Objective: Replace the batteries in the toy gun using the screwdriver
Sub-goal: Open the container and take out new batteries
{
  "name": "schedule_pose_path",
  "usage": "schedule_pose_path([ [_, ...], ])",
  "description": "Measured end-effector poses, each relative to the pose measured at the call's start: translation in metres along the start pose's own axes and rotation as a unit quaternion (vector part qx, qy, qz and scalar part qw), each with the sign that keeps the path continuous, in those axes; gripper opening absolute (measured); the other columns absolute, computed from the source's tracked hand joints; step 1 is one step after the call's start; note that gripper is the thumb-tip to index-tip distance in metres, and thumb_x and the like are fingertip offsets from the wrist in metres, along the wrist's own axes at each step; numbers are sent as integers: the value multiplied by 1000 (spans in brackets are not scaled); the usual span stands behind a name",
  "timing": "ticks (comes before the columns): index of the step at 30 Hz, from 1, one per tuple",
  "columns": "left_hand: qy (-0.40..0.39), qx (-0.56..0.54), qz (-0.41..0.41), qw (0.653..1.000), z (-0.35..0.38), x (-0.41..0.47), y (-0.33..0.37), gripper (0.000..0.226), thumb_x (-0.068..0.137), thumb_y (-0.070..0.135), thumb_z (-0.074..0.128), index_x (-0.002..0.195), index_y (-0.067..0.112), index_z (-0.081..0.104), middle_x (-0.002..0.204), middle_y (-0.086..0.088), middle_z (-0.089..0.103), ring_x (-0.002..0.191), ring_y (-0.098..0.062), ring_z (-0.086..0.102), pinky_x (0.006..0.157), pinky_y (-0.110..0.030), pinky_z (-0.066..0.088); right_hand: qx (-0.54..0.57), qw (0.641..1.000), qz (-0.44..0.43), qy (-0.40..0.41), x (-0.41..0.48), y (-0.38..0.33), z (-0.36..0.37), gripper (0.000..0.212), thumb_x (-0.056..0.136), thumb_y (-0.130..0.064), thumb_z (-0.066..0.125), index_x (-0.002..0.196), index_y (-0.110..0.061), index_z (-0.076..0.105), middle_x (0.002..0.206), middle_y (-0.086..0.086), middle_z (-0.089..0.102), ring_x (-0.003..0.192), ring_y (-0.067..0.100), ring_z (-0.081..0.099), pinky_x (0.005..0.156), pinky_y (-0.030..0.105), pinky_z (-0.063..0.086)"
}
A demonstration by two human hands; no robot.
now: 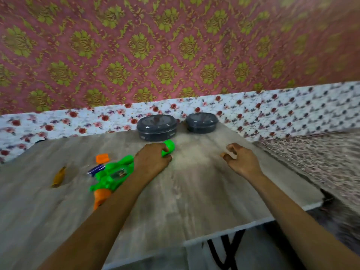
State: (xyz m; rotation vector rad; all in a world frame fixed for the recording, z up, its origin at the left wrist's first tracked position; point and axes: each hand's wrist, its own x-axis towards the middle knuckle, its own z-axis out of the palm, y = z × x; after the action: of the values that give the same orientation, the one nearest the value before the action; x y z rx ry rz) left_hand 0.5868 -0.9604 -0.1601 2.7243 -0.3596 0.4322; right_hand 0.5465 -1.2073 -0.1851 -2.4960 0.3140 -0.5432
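Observation:
A green toy gun (115, 175) with an orange grip lies on the wooden table (194, 191), its muzzle pointing to the far right. My left hand (153, 159) grips the barrel near the muzzle. Just beyond the gun lie an orange cover piece (102, 158) and dark blue batteries (96, 169). A yellow-handled screwdriver (59, 177) lies farther left. My right hand (240, 159) hovers over the table to the right, fingers loosely curled, holding nothing.
Two dark round lidded containers (156, 128) (201, 122) stand at the table's far edge against a floral cloth (58, 125). Patterned fabric (321, 152) lies to the right. The table's near edge (224, 233) steps back at the lower right.

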Motion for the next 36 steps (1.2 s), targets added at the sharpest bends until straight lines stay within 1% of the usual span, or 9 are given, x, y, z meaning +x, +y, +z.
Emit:
schedule_pose_path([
  [6,-80,-41,78,993,57,79,62,38,87,35,59,123,23,58,133,-4,55,120,-23,50,97,-33,43,-56,997,44,-24,37,37,-4,58,91,-43,50,141,-16,37,136,10,52,121,28,51,99,35,42],
  [10,-108,-18,108,988,89,129,76,58,87,34,60,140,22,40,146,-8,42,129,-27,43,105,-37,38,-90,992,40,-75,67,43,11,65,94,-47,42,146,-13,25,149,10,35,134,27,37,108,37,33],
  [13,-110,5,114,987,102,162,72,70,88,33,59,148,18,25,153,-11,28,137,-29,32,111,-39,31,-108,989,36,-94,75,48,24,66,94,-48,41,145,-10,25,151,10,29,137,26,31,113,37,26],
  [17,-100,49,98,989,126,217,58,78,87,29,59,150,20,14,156,-11,19,141,-32,24,114,-44,27,-178,975,25,-132,88,63,46,68,94,-55,28,148,-15,18,157,7,13,145,22,12,118,38,8],
  [22,-121,91,90,984,144,261,44,82,88,35,59,151,25,8,159,-7,9,143,-31,16,116,-48,18,-186,972,17,-141,94,69,49,70,94,-59,23,150,-19,11,159,5,5,146,20,5,118,37,3],
  [28,-122,122,107,979,147,265,50,79,87,27,61,150,15,14,157,-10,16,142,-30,17,115,-45,20,-177,975,13,-134,94,70,48,71,93,-59,27,150,-18,13,158,4,7,146,19,7,118,36,5],
  [31,-122,103,119,980,140,245,58,76,84,22,60,148,12,18,152,-14,26,138,-32,29,111,-45,31,-171,976,16,-133,93,71,48,72,92,-60,29,149,-18,15,158,4,10,145,20,9,118,37,6],
  [33,-130,65,129,981,131,221,67,70,85,16,59,145,14,24,145,-14,37,128,-29,42,101,-39,42,-166,978,16,-125,92,69,47,71,92,-60,31,148,-18,19,157,5,14,145,21,14,118,38,9],
  [36,-148,29,151,977,110,176,86,62,86,13,58,141,17,31,135,-10,48,117,-24,51,93,-30,43,-147,983,19,-110,85,62,42,70,91,-57,37,146,-15,25,155,7,23,141,23,24,117,37,17],
])
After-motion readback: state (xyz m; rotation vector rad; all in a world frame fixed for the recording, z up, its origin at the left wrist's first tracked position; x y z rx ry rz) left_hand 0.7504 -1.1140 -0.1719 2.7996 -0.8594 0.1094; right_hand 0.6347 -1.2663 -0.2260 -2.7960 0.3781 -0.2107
